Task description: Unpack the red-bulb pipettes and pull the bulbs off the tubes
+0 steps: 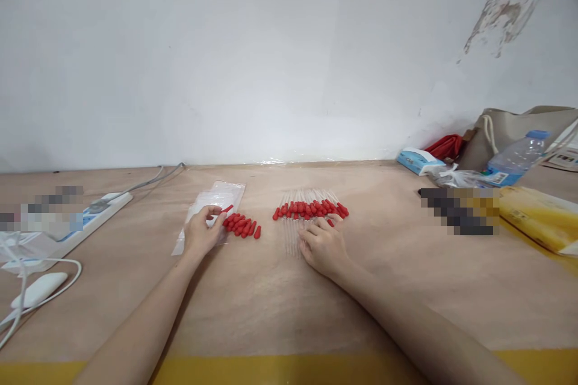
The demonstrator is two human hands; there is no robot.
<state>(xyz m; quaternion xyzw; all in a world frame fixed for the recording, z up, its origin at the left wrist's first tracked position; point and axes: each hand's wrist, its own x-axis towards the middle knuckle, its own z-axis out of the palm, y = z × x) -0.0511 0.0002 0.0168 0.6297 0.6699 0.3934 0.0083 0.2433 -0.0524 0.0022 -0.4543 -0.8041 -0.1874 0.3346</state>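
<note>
- Strip of yellow [253, 371] runs along the bottom of the view, then it's all brown tabletop [253, 313], with two bare forearms reaching in over it.
- Over on the left there's a white rounded gadget [40, 290] with a white cable [79, 271] looping round it. Can't see any writing on it.
- Right hand [323, 248]: palm down, fingers curled and bunched over some thin clear tubes [291, 243]. A bit of red pokes out by the fingers, but honestly can't tell if it's pinched or just touched.
- Left hand [201, 233]: thumb and index finger pinching one red bulb [227, 209], the other fingers loosely bent.
- The loose red bulbs [246, 230] sit in a little heap just right of that left hand, so between the two hands but way nearer the left one.
- Row of red bulbs on tubes [307, 209] lies just past the right hand's fingertips, some tubes aimed at the wall, others back this way.
- Clear plastic bags [226, 194] lie flat, partly under and behind the left hand.
- Far right: yellow packet [533, 219], and a blue-capped bottle [519, 159] with a label too small to read.
- Far left: white power strip [97, 222], partly pixelated.
- Further back: light blue tissue pack [419, 160], print unreadable for me, plus a grey bag [515, 126].
- Last, the pale wall [271, 60], peeling at upper right.
</note>
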